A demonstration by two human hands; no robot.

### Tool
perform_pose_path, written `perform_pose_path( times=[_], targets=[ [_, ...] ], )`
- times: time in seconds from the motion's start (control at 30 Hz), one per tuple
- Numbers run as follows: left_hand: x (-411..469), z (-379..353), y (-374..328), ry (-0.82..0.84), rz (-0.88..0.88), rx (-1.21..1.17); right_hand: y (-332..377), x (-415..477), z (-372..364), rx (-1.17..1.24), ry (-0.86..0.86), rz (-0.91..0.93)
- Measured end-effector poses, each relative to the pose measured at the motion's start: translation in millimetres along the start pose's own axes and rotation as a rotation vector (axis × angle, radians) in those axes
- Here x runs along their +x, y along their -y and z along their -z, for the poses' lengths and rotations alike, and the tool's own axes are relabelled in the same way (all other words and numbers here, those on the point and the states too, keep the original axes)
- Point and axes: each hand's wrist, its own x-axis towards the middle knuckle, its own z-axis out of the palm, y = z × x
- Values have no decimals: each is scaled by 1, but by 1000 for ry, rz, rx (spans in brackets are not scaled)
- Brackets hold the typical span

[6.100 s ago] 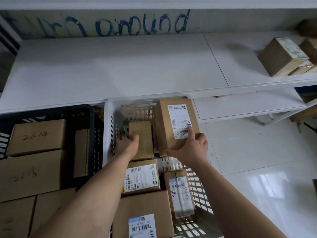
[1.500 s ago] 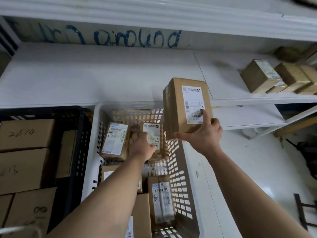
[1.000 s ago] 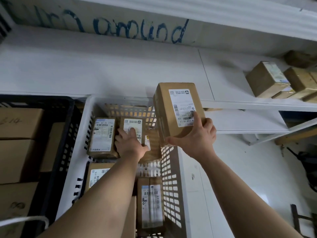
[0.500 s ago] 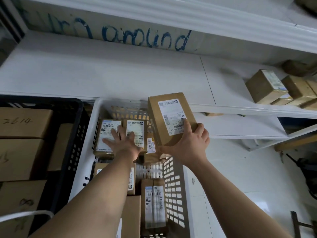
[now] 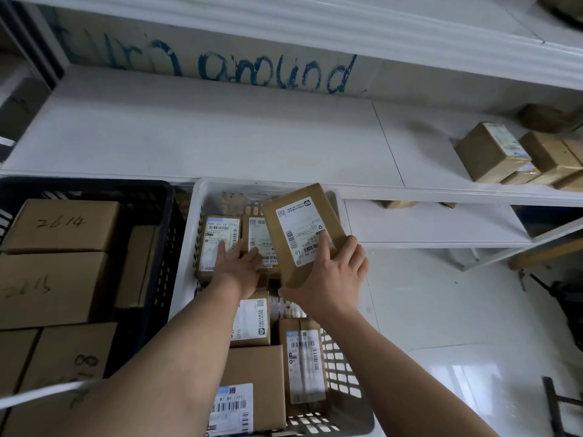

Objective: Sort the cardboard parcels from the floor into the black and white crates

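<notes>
right hand [image 5: 328,279]: we see it gripping a brown cardboard parcel with a white shipping label [image 5: 303,231], thumb laid across the label, fingers curled round the near right edge.
held parcel: tilted, in the air over the far right part of the white perforated plastic crate [image 5: 195,216]. We can't tell whether its lower corner touches anything.
left hand [image 5: 236,263]: flat, fingers straight, holding nothing. It rests on two labelled cardboard parcels [image 5: 217,244] lying side by side at the far end of the white crate.
white crate, near end: we count several more labelled parcels, partly hidden under the forearms.
black perforated plastic crate [image 5: 164,197]: just left of the white one, packed with larger plain cardboard boxes [image 5: 63,225]. We read "2614" handwritten on one.
white shelf board [image 5: 220,140]: runs behind both crates, with small brown parcels [image 5: 492,152] clustered at its right end.
blue handwriting [image 5: 277,70]: on the wall behind the shelf, we read "around".
glossy white floor [image 5: 457,310]: right of the white crate.
</notes>
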Motion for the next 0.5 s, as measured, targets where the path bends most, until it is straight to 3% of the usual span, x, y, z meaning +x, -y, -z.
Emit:
perform_pose_path(
  times=[0.5],
  targets=[
    [3,-9,17,-84,-64,-31,5,-5,-28,203,132,-322]
  ],
)
